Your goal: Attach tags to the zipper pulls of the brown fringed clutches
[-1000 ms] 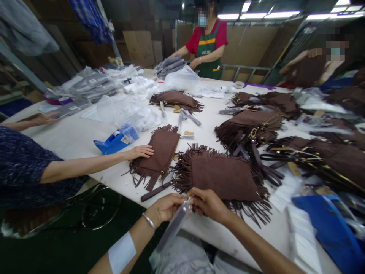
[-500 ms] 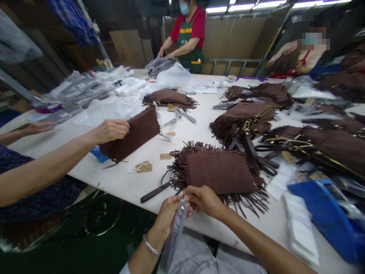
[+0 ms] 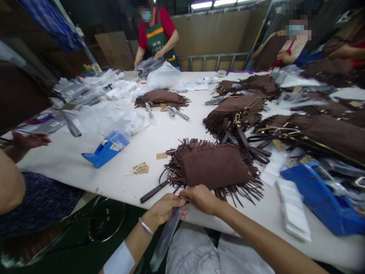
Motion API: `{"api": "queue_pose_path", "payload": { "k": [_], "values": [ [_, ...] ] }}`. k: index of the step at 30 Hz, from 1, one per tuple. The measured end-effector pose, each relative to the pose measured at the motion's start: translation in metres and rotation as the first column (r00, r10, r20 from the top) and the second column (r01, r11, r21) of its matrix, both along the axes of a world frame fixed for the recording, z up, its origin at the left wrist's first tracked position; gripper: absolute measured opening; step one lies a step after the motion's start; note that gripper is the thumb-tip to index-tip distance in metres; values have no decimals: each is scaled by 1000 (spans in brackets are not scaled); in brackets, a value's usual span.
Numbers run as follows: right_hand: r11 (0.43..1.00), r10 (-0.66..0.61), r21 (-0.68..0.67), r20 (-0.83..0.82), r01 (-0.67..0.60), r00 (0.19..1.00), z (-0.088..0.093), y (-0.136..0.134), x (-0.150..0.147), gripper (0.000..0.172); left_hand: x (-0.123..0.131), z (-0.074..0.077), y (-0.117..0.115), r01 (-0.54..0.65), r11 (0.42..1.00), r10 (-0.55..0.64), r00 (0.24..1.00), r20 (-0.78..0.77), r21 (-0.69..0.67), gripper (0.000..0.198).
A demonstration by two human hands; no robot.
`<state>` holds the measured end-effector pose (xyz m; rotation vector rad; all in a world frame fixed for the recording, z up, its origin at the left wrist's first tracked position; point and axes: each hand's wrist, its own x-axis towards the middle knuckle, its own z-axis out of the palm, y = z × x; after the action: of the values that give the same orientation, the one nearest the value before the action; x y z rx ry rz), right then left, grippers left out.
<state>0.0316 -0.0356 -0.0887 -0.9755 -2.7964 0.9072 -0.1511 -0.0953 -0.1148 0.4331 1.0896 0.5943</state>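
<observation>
My left hand [image 3: 167, 208], with a silver bangle at the wrist, is closed round the upper end of a plastic-wrapped strap [image 3: 169, 233]. The long grey sleeve hangs down past the table's front edge. My right hand [image 3: 200, 198] pinches at the same top end, its fingertips meeting those of the left. What exactly lies between the fingertips is too small to make out. Just beyond both hands a dark brown fringed bag [image 3: 216, 165] lies flat on the white table [image 3: 148, 146]. Its wrist loop [image 3: 154, 192] points left.
Brown tags [image 3: 140, 168] and a blue tape dispenser [image 3: 107, 150] are to the left. More fringed bags [image 3: 236, 112], a stack of white slips [image 3: 293, 209] and a blue holder [image 3: 322, 198] are at right. At far left a co-worker's hand [image 3: 31, 140] is near a raised bag.
The co-worker's brown bag has swung up and left, uncovering the blue tape dispenser. My view has shifted slightly. Both my hands stay together on the wrapped strap, which hangs lower to the left.
</observation>
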Motion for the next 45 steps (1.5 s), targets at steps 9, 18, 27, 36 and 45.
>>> {"api": "queue_pose_path", "payload": {
  "k": [9, 18, 27, 36, 45],
  "values": [
    [991, -127, -40, -46, 125, 991, -8, -1, 4, 36, 12, -6, -2, 55, 998, -54, 998, 39, -22, 15],
    [980, -126, -177, -187, 92, 974, -13, -6, 13, 33, 6, -15, -4, -132, 984, 149, 978, 147, -116, 11],
    [968, -166, -219, -198, 122, 966, -20, -5, 8, 28, 11, -8, -7, -210, 972, 221, 969, 108, -103, 9],
    [998, -68, 2, 0, 68, 998, -4, -11, -1, 22, 20, -9, -8, -216, 976, 217, 976, 35, -39, 7],
    [975, -99, -215, -170, 61, 980, -11, -9, 15, 57, 12, -9, -11, -229, 972, 233, 969, 77, -61, 9]
  ]
}}
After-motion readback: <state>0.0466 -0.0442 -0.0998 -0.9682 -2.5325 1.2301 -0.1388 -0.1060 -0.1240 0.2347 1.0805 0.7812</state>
